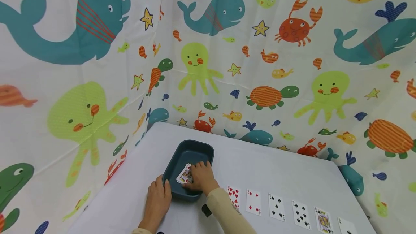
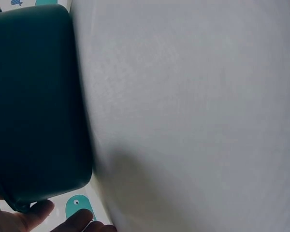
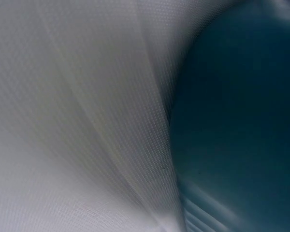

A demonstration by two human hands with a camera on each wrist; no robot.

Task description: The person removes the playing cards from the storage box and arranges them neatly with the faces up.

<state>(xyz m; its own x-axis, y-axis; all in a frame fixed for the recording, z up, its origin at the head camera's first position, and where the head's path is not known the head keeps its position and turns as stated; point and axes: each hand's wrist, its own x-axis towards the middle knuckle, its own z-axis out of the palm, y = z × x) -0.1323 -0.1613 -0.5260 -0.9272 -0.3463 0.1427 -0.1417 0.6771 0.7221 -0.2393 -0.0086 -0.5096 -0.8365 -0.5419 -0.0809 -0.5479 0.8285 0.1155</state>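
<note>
A dark teal plastic tub [image 1: 174, 163] stands on the white-covered table, with a small pile of playing cards [image 1: 184, 174] lying face up inside it. My right hand [image 1: 202, 177] reaches over the near right side into the tub and grips cards at the pile's right edge; its fingers partly hide them. At the tub's near left corner, my left hand [image 1: 158, 195] holds the rim. The left wrist view shows fingers [image 2: 38, 212] against the rim, beside the tub's outer wall [image 2: 34, 106]. In the right wrist view only the tub's wall [image 3: 241, 121] and white cloth appear.
To the right, several face-up cards lie in a spaced row, among them a hearts card [image 1: 233, 195], a diamonds card [image 1: 253, 202], spades cards [image 1: 277, 207] and a face card [image 1: 323, 220]. A small black object [image 1: 206, 210] lies by the right forearm. Patterned curtains [image 1: 227, 82] hang behind the table.
</note>
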